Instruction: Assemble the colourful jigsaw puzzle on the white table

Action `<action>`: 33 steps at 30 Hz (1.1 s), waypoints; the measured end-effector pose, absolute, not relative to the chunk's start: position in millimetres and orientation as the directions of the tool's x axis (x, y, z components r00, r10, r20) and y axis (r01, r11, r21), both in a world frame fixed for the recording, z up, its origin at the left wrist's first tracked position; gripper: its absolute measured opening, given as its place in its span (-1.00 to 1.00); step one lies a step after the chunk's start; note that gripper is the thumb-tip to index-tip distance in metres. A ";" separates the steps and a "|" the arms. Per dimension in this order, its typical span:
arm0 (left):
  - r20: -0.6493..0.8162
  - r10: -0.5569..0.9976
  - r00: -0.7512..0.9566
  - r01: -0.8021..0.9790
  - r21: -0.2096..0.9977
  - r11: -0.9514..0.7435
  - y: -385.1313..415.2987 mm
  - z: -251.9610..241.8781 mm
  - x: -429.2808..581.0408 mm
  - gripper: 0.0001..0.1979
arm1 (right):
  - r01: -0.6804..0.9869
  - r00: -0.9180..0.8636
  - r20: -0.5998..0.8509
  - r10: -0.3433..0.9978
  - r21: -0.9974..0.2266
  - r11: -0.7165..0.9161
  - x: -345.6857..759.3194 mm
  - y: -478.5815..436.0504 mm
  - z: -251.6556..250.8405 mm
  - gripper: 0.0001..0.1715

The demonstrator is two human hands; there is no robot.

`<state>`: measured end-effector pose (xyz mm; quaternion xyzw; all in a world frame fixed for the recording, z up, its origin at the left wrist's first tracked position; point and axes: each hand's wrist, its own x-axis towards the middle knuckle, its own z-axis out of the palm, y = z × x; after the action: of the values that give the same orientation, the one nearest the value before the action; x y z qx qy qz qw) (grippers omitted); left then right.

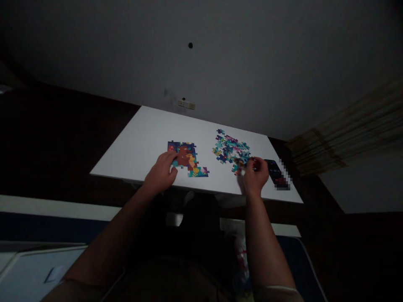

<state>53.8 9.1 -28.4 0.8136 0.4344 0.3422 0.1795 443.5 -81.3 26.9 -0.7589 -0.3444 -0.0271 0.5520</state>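
Observation:
On a white table (135, 142) lies a partly joined puzzle (185, 155) with a brown figure and a dark blue border. My left hand (162, 172) rests at its left lower edge, thumb and fingers apart, with nothing seen in it. Right of the joined part is a heap of loose puzzle pieces (231, 147), mostly teal and purple. At the heap's lower right corner is my right hand (256, 174), its fingers bent together. Whatever those fingers hold is too dark and small to name.
A dark phone (277, 174), partly pixelated, lies near the table's right end. Behind the table stands a grey wall with a socket strip (187, 104). A striped curtain (333, 134) hangs at the right. Below the front edge are my legs and a bench.

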 end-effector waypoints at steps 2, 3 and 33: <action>0.406 0.847 0.342 0.543 0.650 -0.531 11.2 -29.7 48.9 -0.33 | 0.532 0.679 0.377 0.630 -0.844 -0.070 413.2 -82.0 24.7 -0.78; 0.408 0.854 0.322 0.519 0.678 -0.520 12.2 -29.8 46.6 -0.33 | 0.521 0.609 0.330 0.721 -0.852 -0.050 394.9 -82.3 23.6 -0.77; 0.386 0.679 0.624 0.472 0.507 -0.721 -8.4 -12.3 56.9 -0.33 | 0.916 0.112 0.299 0.948 -0.402 0.018 298.6 -95.3 16.9 -0.56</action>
<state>56.9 -8.4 -12.3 0.8826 0.3261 0.2858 0.1816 298.6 -95.3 16.9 -0.7001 -0.6654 0.0312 0.2572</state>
